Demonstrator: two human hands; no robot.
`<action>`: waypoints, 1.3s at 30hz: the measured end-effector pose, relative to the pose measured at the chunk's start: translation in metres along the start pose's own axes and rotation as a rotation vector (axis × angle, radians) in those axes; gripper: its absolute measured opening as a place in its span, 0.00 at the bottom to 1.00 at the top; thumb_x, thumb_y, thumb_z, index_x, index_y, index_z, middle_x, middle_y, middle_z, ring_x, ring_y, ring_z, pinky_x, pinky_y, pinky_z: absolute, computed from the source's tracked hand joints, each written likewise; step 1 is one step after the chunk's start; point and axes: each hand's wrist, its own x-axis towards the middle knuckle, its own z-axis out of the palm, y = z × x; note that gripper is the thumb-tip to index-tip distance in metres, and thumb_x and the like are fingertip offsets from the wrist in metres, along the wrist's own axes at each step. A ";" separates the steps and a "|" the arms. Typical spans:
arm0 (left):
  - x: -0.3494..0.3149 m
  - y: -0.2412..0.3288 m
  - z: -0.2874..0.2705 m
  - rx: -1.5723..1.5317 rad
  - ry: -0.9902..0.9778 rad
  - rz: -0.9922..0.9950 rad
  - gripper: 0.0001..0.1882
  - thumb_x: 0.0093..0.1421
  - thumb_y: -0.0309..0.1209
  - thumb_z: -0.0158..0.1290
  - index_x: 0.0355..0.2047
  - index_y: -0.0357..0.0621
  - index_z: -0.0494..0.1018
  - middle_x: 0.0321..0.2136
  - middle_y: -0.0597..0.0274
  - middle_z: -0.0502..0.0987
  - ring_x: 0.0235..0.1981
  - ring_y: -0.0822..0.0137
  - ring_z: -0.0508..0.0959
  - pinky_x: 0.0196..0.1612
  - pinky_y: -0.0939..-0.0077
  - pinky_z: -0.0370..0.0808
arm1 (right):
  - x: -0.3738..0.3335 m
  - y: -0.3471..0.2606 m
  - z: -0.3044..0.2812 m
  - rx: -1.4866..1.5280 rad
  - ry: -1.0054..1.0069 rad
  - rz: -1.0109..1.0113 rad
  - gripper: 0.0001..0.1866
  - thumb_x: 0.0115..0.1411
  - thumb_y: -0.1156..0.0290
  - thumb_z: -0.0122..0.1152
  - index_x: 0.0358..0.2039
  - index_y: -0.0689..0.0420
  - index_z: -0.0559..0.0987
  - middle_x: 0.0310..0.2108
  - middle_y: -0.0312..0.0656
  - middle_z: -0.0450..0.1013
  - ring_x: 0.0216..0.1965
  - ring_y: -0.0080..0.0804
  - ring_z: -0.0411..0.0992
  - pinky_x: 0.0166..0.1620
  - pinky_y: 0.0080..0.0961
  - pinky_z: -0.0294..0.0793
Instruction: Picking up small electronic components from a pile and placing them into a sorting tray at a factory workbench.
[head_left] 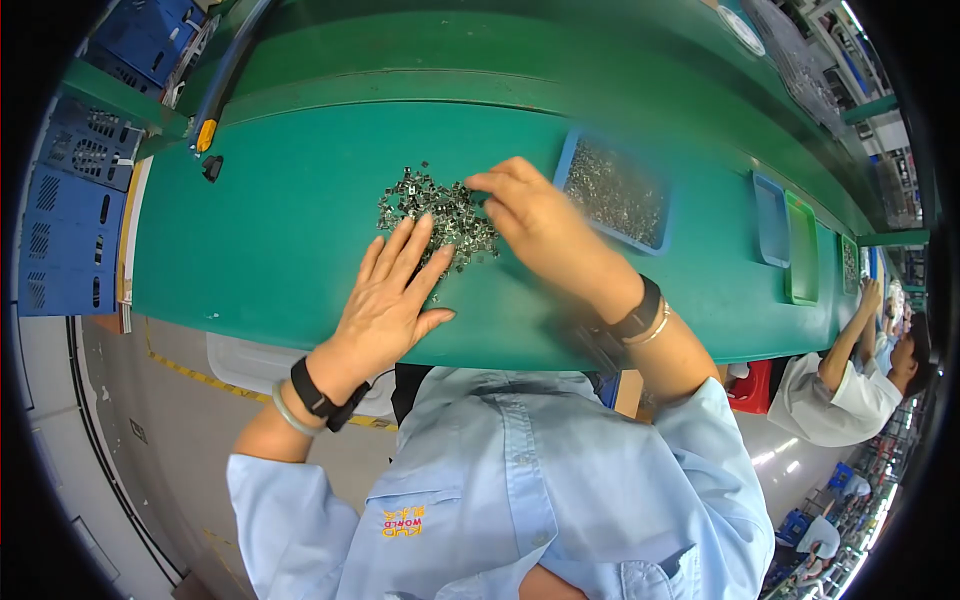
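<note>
A loose pile of small shiny metal parts (pixel 455 215) lies on the green work surface (pixel 290 220). My left hand (pixel 393 285) rests flat at the pile's near left edge, fingers stretched out and fingertips touching the parts. At the pile's right side, my right hand (pixel 530 215) is bent over, thumb and forefinger close together by the outermost pieces. Whether a part sits between those fingertips is too small to tell. Just right of this hand stands a blue tray (pixel 655 245) filled with similar small metal parts.
Farther right are an empty-looking blue tray (pixel 770 220), a green tray (pixel 802 250) and another person (pixel 845 390) at the same bench. Blue crates (pixel 75 235) stand at the left. A small black object (pixel 212 168) lies on the far left of the bench.
</note>
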 end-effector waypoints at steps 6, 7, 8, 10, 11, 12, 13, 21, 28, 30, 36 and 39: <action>0.027 -0.006 -0.003 0.091 -0.124 0.175 0.35 0.53 0.42 0.55 0.59 0.48 0.59 0.64 0.52 0.48 0.65 0.50 0.48 0.62 0.49 0.49 | -0.028 0.003 -0.023 -0.139 -0.010 0.139 0.12 0.57 0.76 0.53 0.42 0.60 0.75 0.35 0.47 0.68 0.39 0.46 0.69 0.40 0.35 0.70; 0.032 -0.007 -0.002 0.115 -0.104 0.173 0.34 0.54 0.43 0.55 0.59 0.49 0.59 0.64 0.53 0.49 0.65 0.51 0.49 0.62 0.49 0.50 | -0.032 0.005 -0.021 -0.180 -0.028 0.148 0.12 0.57 0.76 0.53 0.42 0.59 0.75 0.35 0.46 0.68 0.39 0.46 0.69 0.40 0.35 0.71; 0.036 -0.008 -0.001 0.139 -0.084 0.169 0.33 0.54 0.44 0.54 0.59 0.49 0.60 0.64 0.55 0.50 0.65 0.52 0.50 0.62 0.48 0.50 | -0.035 0.006 -0.019 -0.181 -0.028 0.146 0.12 0.57 0.76 0.53 0.42 0.59 0.75 0.35 0.46 0.68 0.39 0.46 0.69 0.40 0.35 0.71; 0.042 -0.007 -0.002 0.165 -0.066 0.179 0.33 0.55 0.45 0.54 0.59 0.50 0.60 0.64 0.56 0.51 0.64 0.53 0.50 0.61 0.47 0.51 | -0.039 0.007 -0.015 -0.234 -0.034 0.137 0.11 0.56 0.75 0.54 0.41 0.59 0.75 0.35 0.45 0.69 0.37 0.46 0.70 0.39 0.35 0.71; 0.044 -0.006 -0.004 0.153 -0.042 0.168 0.32 0.55 0.44 0.54 0.58 0.49 0.61 0.63 0.55 0.52 0.64 0.53 0.51 0.61 0.48 0.51 | -0.040 0.007 -0.013 -0.260 -0.038 0.131 0.11 0.56 0.74 0.55 0.40 0.60 0.75 0.34 0.45 0.69 0.36 0.45 0.71 0.38 0.35 0.71; 0.046 -0.004 -0.007 0.140 -0.018 0.156 0.31 0.55 0.43 0.54 0.57 0.49 0.62 0.63 0.55 0.53 0.64 0.53 0.52 0.61 0.48 0.51 | -0.039 0.006 -0.010 -0.262 -0.034 0.133 0.11 0.56 0.74 0.55 0.40 0.60 0.75 0.34 0.45 0.69 0.36 0.45 0.71 0.38 0.35 0.71; 0.046 -0.003 -0.009 0.127 0.006 0.145 0.30 0.55 0.43 0.54 0.57 0.48 0.63 0.63 0.54 0.54 0.63 0.53 0.52 0.61 0.49 0.52 | -0.037 0.004 -0.007 -0.301 -0.047 0.125 0.10 0.56 0.74 0.56 0.39 0.60 0.75 0.34 0.44 0.69 0.35 0.45 0.71 0.38 0.35 0.72; 0.034 0.009 -0.020 -0.134 0.253 0.088 0.19 0.55 0.29 0.55 0.47 0.41 0.70 0.53 0.53 0.67 0.57 0.52 0.64 0.57 0.60 0.61 | -0.040 0.008 0.001 -0.314 0.004 0.097 0.07 0.54 0.74 0.59 0.34 0.59 0.75 0.32 0.43 0.69 0.32 0.41 0.72 0.35 0.32 0.73; 0.021 0.040 -0.018 -0.958 0.165 -0.187 0.13 0.60 0.31 0.51 0.44 0.39 0.72 0.43 0.58 0.74 0.44 0.65 0.72 0.48 0.71 0.67 | -0.059 -0.018 -0.016 0.101 0.136 0.068 0.09 0.51 0.79 0.63 0.34 0.58 0.75 0.32 0.40 0.69 0.31 0.32 0.71 0.33 0.23 0.72; 0.022 0.052 -0.014 -1.242 0.105 -0.287 0.13 0.61 0.32 0.51 0.43 0.39 0.72 0.41 0.60 0.75 0.41 0.69 0.73 0.46 0.72 0.68 | -0.065 -0.028 -0.022 0.146 0.178 0.005 0.11 0.49 0.80 0.64 0.33 0.58 0.75 0.33 0.39 0.69 0.32 0.30 0.70 0.33 0.22 0.72; 0.029 0.079 -0.001 -1.656 0.054 -0.324 0.12 0.63 0.31 0.49 0.43 0.38 0.71 0.38 0.62 0.75 0.39 0.71 0.74 0.41 0.76 0.70 | -0.078 -0.029 -0.023 0.124 0.297 -0.084 0.12 0.48 0.77 0.65 0.33 0.55 0.74 0.32 0.39 0.71 0.32 0.34 0.71 0.30 0.27 0.72; 0.030 0.085 0.006 -1.759 0.055 -0.326 0.12 0.62 0.31 0.50 0.43 0.38 0.71 0.37 0.62 0.75 0.38 0.72 0.74 0.40 0.76 0.70 | -0.084 -0.027 -0.024 0.034 0.330 -0.149 0.13 0.47 0.76 0.65 0.34 0.54 0.74 0.31 0.39 0.71 0.33 0.36 0.71 0.31 0.28 0.72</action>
